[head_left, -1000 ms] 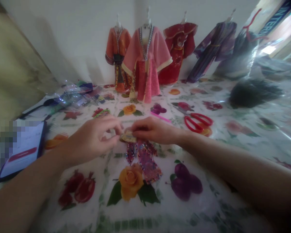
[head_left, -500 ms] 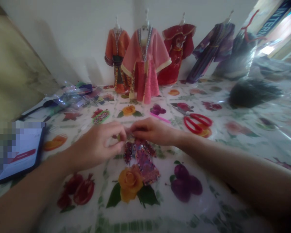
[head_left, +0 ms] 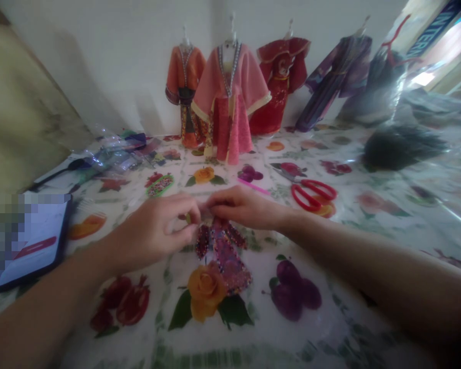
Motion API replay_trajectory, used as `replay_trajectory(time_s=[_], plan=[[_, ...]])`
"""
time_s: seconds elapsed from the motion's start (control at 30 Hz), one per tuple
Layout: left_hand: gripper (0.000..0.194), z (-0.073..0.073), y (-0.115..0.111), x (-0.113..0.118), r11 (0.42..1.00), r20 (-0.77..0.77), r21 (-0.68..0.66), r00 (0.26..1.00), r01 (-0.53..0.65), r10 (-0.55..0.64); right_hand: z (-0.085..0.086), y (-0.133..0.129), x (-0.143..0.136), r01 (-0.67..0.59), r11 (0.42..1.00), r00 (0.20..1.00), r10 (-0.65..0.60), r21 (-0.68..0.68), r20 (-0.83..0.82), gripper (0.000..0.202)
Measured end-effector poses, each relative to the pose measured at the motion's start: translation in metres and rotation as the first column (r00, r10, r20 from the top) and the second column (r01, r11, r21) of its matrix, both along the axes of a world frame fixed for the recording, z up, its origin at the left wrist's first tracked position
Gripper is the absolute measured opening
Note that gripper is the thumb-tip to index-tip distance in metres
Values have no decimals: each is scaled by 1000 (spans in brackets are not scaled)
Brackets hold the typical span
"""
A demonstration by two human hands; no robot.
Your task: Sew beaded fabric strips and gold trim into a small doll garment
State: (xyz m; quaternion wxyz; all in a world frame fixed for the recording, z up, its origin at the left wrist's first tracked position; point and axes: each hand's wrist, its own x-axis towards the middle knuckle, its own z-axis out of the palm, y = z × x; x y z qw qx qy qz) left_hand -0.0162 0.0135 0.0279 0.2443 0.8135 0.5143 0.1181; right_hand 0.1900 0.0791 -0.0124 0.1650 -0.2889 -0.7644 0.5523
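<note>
A small beaded doll dress (head_left: 232,261), purple and pink with dark red sleeves, hangs below my fingers over the tablecloth. My right hand (head_left: 242,207) is closed on the top of it, with fingertips bent down at the neckline. Curled in from the other side, my left hand (head_left: 169,225) has thumb and fingers pinched near the left sleeve. The two hands' fingertips nearly meet above the dress. What lies between the left fingertips is too small and blurred to make out.
Red-handled scissors (head_left: 313,195) lie to the right, by a pink stick (head_left: 253,186). A green tray of beads (head_left: 160,185) sits beyond my left hand. At the left edge lies a phone (head_left: 34,241). Several doll dresses on stands, including a pink dress (head_left: 232,102), line the wall. A clear-wrapped dark bundle (head_left: 403,146) rests at right.
The doll dress shifts very slightly and its front turns a little under my fingers. Both hands stay in nearly the same place.
</note>
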Motion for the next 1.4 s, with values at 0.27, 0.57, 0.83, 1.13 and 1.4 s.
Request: replay_trajectory(time_s=[0.27,0.57,0.83,1.13,1.4], plan=[[5,0,0,0,1000,-5,-9,1000,-12,12,-3,2,1,-79,996,996,80,43,-38,12],[6,4,3,-7,999,7,-33,1000,28,-28,-1,0,-1,-74,995,997,73,-60,-18,10],[8,-5,6,-11,976,57,-197,995,88,-78,4,-4,-2,-198,977,978,191,74,89,23],[10,-11,9,-13,969,-22,-199,988,143,-151,7,-5,-3,-289,951,952,273,108,141,22],[8,-11,5,-11,981,-55,-133,987,144,-152,7,-8,-5,-309,937,947,289,163,139,21]])
